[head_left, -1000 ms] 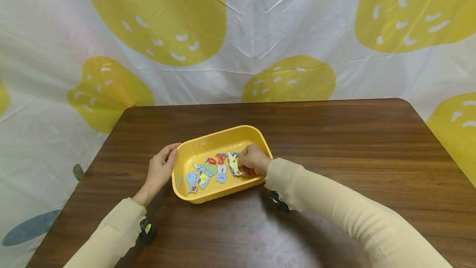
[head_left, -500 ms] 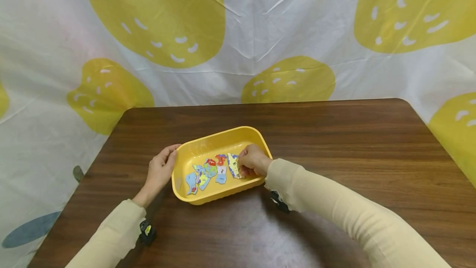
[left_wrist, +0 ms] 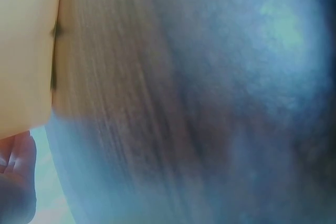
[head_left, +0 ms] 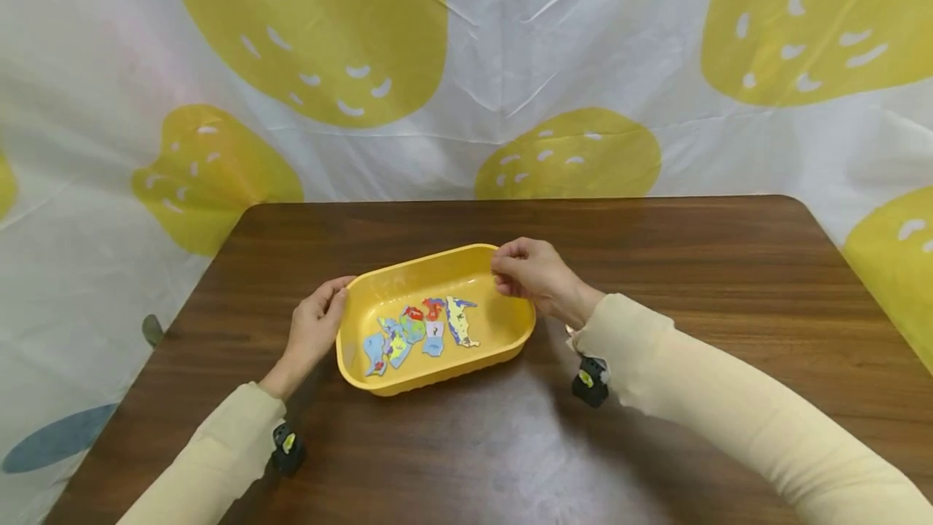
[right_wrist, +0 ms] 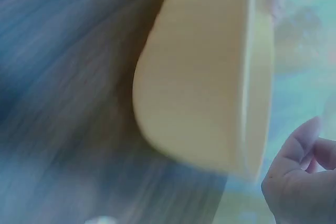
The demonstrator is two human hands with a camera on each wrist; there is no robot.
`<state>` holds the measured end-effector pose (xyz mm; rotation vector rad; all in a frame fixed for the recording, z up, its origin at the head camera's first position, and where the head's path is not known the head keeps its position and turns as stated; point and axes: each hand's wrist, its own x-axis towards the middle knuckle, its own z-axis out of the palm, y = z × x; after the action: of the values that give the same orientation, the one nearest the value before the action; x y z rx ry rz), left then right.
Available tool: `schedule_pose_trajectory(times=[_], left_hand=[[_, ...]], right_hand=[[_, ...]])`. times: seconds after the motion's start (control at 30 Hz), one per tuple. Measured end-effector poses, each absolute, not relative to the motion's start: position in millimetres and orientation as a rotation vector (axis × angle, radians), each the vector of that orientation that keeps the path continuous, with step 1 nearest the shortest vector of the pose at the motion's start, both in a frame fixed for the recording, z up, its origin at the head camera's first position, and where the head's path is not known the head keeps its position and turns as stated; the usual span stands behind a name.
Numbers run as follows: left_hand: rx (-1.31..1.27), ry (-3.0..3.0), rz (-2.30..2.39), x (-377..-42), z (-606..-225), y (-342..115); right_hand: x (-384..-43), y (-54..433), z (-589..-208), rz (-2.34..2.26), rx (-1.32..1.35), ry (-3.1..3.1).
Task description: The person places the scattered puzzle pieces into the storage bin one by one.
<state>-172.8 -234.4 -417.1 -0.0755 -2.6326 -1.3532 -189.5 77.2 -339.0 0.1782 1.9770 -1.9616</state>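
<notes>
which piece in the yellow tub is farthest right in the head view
The pale-yellow piece with purple-blue edging; the other pieces all lie to its left in the yellow tub.

Yellow tray (head_left: 499, 326), multicoloured pieces (head_left: 412, 327), brown wood-grain table (head_left: 656, 282)

Surface (head_left: 692, 258): dark brown wood grain, rounded far corners, pale glare (head_left: 535, 460) at the near side. White creased cloth (head_left: 466, 100) behind, printed with large yellow fruit shapes (head_left: 568, 152).
</notes>
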Motion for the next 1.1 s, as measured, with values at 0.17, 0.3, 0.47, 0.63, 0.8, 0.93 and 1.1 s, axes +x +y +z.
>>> schedule_pose_trajectory(times=[0.17, 0.3, 0.47, 0.63, 0.8, 0.93, 1.1], left_hand=[[-0.066, -2.642, -1.344, -172.2, -416.0, -234.9], [-0.072, -2.648, -1.34, -171.4, -414.6, -237.9], [-0.081, -2.646, -1.334, -172.0, -412.3, -239.8], [-0.09, -2.632, -1.325, -174.6, -412.0, -238.7], [-0.091, -2.647, -1.345, -174.9, -413.8, -236.7], [-0.085, -2.643, -1.342, -175.0, -414.3, -235.7], [-0.089, -2.637, -1.358, -176.3, -414.2, -234.2]], right_hand=[[-181.3, 131.5, -340.2, -1.987, 0.175, 1.98], [-168.1, 169.4, -354.0, -1.86, 0.163, 2.093], [-153.4, 187.7, -375.2, -1.658, 0.08, 2.25], [-147.5, 181.1, -389.0, -1.578, -0.005, 2.317], [-145.4, 174.0, -393.9, -1.424, -0.037, 2.488], [-145.5, 171.7, -395.1, -1.302, -0.07, 2.601], [-145.8, 169.8, -396.8, -1.187, -0.116, 2.697]])
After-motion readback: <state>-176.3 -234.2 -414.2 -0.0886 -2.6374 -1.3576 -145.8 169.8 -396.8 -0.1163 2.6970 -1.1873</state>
